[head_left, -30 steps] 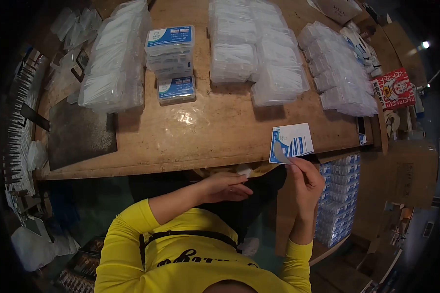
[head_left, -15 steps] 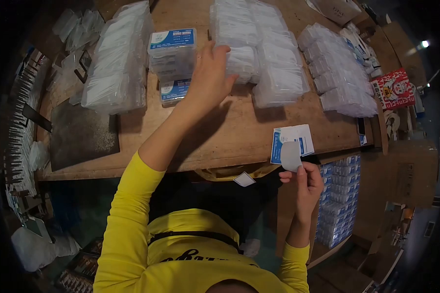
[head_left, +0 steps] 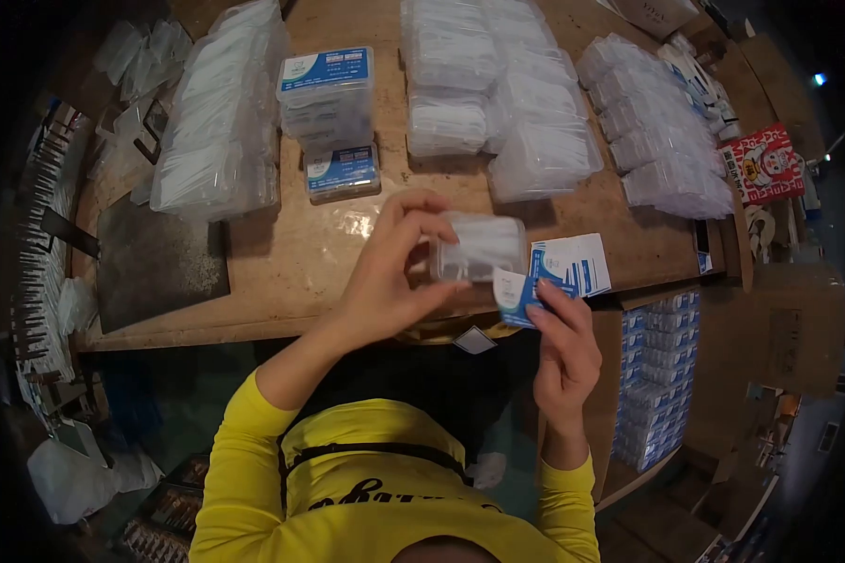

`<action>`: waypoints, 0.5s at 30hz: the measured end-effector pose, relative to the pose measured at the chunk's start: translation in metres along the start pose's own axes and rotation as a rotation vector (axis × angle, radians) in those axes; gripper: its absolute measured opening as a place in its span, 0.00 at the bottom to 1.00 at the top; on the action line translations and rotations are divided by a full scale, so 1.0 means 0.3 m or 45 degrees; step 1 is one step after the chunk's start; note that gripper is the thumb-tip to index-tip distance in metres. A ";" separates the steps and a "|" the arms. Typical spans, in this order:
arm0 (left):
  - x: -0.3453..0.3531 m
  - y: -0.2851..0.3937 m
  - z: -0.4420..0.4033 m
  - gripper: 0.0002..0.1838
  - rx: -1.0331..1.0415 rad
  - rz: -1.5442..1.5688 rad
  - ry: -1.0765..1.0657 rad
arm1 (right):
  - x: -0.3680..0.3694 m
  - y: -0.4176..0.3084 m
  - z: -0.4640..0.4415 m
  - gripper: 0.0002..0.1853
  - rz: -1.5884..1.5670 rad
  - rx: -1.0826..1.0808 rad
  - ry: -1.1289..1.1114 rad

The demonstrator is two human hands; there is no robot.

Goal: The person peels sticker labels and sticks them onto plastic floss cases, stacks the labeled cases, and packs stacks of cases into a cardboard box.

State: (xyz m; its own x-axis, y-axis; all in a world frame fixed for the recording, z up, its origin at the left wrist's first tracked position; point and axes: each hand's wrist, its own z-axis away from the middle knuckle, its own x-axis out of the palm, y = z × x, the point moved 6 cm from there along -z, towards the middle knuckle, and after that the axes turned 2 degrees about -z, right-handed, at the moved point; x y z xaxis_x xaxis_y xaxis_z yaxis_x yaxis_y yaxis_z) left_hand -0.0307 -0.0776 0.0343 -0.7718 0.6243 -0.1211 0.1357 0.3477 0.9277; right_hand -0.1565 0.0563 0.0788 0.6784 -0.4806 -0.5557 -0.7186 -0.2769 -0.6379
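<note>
My left hand (head_left: 399, 263) grips a clear plastic box (head_left: 483, 249) by its left side, thumb below and fingers above. White sticks show through its lid; their exact kind is too blurred to tell. Close to the box's lower right corner, my right hand (head_left: 565, 352) pinches a blue-and-white printed label (head_left: 514, 298), its printed face turned up. Behind that label, more printed labels (head_left: 582, 263) lie near the table's front edge. Beyond my left hand stand boxes with blue labels: a stack (head_left: 327, 98) and a lower labelled box (head_left: 343, 174) in front of it.
Stacks of clear boxes stand at left (head_left: 216, 122), centre (head_left: 535, 103) and right (head_left: 657, 131) on the wooden table (head_left: 282, 281). A dark plate (head_left: 164, 258) lies at front left. Below right, a carton holds labelled boxes (head_left: 657, 375). A red packet (head_left: 760, 164) sits far right.
My left hand has come from the central stack toward the front edge, bringing a clear box. My right hand has turned the label so its printed side shows, next to the box.
</note>
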 end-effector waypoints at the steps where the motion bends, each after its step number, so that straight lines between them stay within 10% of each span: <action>1: 0.017 -0.006 0.032 0.25 -0.090 0.230 -0.062 | 0.020 -0.006 -0.003 0.17 0.034 -0.035 -0.057; 15: 0.066 -0.005 0.132 0.40 -0.122 0.694 -0.151 | 0.078 -0.056 -0.011 0.16 0.209 -0.159 -0.171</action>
State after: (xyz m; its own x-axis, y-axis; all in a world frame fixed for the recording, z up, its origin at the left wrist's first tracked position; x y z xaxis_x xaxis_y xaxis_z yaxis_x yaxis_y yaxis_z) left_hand -0.0215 -0.0380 0.0166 -0.5304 0.7718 0.3508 0.4337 -0.1085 0.8945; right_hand -0.1290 0.0471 0.0782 0.5591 -0.4148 -0.7178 -0.8286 -0.3089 -0.4669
